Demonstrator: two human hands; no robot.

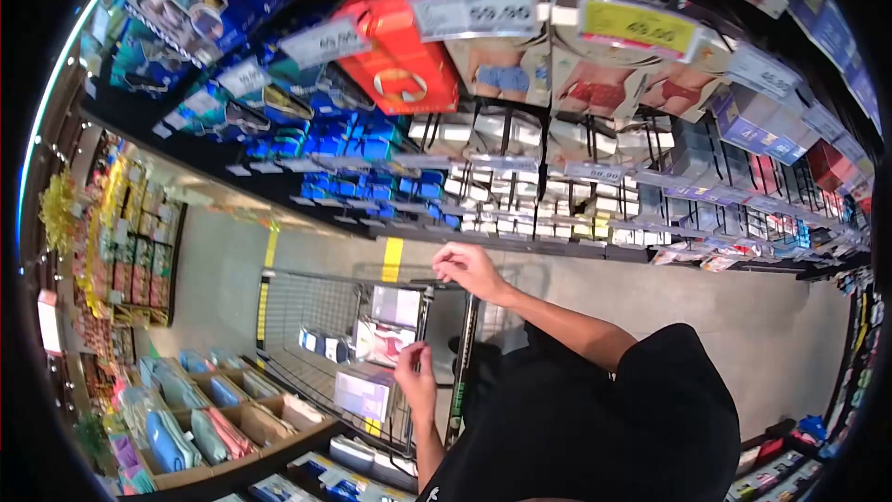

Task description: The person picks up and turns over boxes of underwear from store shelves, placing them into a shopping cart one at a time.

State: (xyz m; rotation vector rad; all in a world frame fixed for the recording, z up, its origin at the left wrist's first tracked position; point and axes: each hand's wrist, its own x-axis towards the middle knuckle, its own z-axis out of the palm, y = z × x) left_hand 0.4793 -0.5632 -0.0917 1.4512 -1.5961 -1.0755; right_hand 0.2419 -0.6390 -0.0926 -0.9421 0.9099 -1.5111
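Note:
My right hand [466, 271] is raised near the cart's handle, at the side nearer the packed shelf. Its fingers are loosely bent, and I see nothing in them. My left hand [417, 377] hovers over the handle end of the shopping cart [302, 321], fingers loosely bent and apart, also with nothing visible in it. Close to it in the cart lie a boxed package with a red underwear picture [383, 342] and a pale lilac box [362, 394]. A white package [397, 305] and a dark blue and white pack [323, 345] lie there too.
A long shelf of hanging underwear packs [506, 74] with price tags [641, 26] runs along the top. Cardboard bins of folded cloth goods [214, 409] stand at the lower left. Beyond is a stacked product display [139, 242]. Grey floor [650, 293] runs between the shelves.

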